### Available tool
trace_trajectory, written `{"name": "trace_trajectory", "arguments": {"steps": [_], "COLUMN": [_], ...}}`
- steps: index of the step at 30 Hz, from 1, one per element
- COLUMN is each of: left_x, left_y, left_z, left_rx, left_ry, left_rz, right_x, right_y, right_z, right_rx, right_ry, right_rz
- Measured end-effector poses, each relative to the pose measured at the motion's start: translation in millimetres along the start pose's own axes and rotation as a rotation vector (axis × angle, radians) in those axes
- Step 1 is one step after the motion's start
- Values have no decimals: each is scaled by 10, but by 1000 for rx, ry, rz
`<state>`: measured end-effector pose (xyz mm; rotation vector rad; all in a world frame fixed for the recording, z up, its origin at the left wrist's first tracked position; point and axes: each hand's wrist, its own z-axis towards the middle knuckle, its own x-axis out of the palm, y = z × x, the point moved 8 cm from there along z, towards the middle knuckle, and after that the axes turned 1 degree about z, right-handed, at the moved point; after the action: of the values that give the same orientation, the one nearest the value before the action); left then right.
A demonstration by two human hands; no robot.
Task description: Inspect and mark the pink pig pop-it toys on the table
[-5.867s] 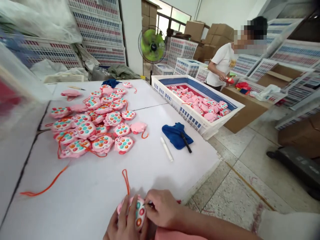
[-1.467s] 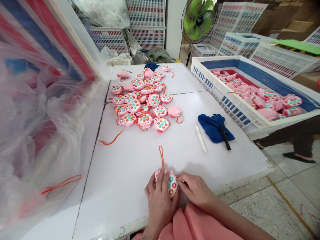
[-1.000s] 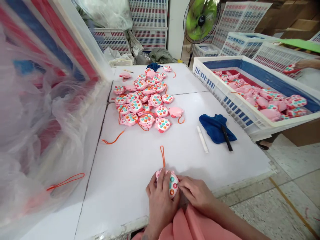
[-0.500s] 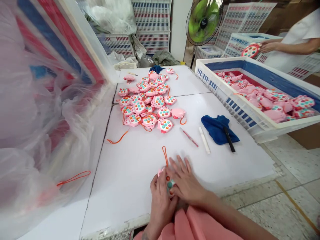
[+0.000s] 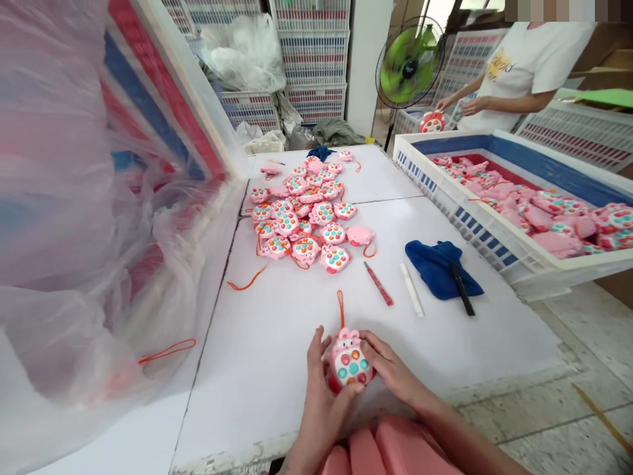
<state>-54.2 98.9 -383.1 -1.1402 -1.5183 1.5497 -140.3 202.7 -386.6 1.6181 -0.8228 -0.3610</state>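
Observation:
A pink toy with a white front, round coloured buttons and two small ears lies face up near the table's front edge. An orange loop stretches from its top. My left hand holds the toy's left side, thumb at the lower edge. On the right side, the fingers of my right hand grip it near the ear. Farther forward is a pile of similar toys, some with orange cords.
A red pen, a white marker and a blue cloth with a black pen lie right of centre. A white crate of toys stands right. Plastic sheeting covers the left. A person holds a toy behind the crate.
My right hand has moved off the toy's front to its right side, uncovering the face and buttons. The view has shifted, and the other person's toy has moved left and lower.

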Motion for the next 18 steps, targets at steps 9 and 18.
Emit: {"name": "trace_trajectory", "arguments": {"steps": [9,18], "left_x": [54,63], "left_y": [28,32], "left_z": [105,105], "left_rx": [-296,-259], "left_ry": [100,89], "left_rz": [-167,-204], "right_x": [4,-9], "right_y": [2,-101], "right_z": [-24,-15], "right_rx": [-32,-45], "right_ry": [34,49], "right_rz": [72,127]}}
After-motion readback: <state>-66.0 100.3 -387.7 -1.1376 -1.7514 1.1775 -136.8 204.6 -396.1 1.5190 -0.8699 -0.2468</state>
